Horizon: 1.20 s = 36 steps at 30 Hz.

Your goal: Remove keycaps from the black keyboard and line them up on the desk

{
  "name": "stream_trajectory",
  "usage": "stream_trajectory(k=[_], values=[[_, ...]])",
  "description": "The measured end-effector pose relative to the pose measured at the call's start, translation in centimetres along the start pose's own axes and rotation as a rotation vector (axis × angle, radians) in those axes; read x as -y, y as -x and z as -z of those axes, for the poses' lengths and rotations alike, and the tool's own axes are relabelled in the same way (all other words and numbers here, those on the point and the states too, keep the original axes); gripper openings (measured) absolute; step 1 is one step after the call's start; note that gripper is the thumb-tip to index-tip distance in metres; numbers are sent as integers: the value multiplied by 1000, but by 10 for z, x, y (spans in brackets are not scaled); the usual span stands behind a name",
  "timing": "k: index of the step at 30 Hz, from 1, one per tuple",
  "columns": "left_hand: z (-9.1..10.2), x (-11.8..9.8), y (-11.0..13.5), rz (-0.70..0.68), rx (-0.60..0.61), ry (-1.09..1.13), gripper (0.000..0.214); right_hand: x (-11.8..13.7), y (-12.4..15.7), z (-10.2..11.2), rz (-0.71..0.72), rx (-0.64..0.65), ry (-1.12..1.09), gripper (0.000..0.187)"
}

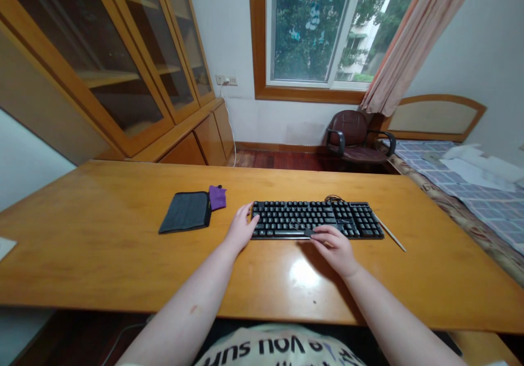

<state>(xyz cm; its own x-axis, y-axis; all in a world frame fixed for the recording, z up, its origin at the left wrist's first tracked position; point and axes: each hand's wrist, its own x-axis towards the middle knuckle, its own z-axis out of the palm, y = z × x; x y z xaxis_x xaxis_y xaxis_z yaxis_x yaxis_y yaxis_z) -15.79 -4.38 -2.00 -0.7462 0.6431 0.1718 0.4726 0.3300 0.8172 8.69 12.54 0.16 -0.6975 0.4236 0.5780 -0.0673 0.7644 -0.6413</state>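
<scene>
A black computer keyboard (295, 219) lies flat on the wooden desk in front of me. At its left end is my left hand (241, 227), with the thumb at the edge keys and the other fingers along the side, holding the keyboard there. My right hand (333, 246) is over the keyboard's front edge, right of the space bar. Between its thumb and fingertips is a small dark piece (310, 233), too small to name. The fingers partly cover it and the keys beneath.
On the desk (123, 268), a dark grey zip pouch (186, 212) and a purple cloth (217, 197) lie left of the keyboard. A thin white stick (391, 233) rests at its right end, and a coiled black cable (334, 198) behind it. An armchair (354, 137) stands beyond.
</scene>
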Motion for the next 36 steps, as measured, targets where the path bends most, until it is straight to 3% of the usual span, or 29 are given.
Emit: stream_trajectory(k=[5,8,11,16,20,23,29,36], values=[[8,-5,-11,19,-77,8,43,12,-30,-5,-294,-46,-181,18],[15,-6,-26,76,-28,-9,46,23,-66,-16,-428,-56,-409,24],[17,-2,-39,92,47,27,49,34,-112,-32,-481,-51,-589,28],[11,14,-43,95,89,302,49,42,-167,-76,-479,-75,-734,24],[7,18,-42,60,163,413,49,37,-172,-112,-439,-130,-691,26],[5,16,-43,60,158,433,46,30,-164,-125,-413,-100,-623,27],[3,13,-47,67,185,366,48,20,-159,-124,-386,-109,-730,23],[2,15,-47,63,182,363,49,20,-161,-122,-453,-49,-847,24]])
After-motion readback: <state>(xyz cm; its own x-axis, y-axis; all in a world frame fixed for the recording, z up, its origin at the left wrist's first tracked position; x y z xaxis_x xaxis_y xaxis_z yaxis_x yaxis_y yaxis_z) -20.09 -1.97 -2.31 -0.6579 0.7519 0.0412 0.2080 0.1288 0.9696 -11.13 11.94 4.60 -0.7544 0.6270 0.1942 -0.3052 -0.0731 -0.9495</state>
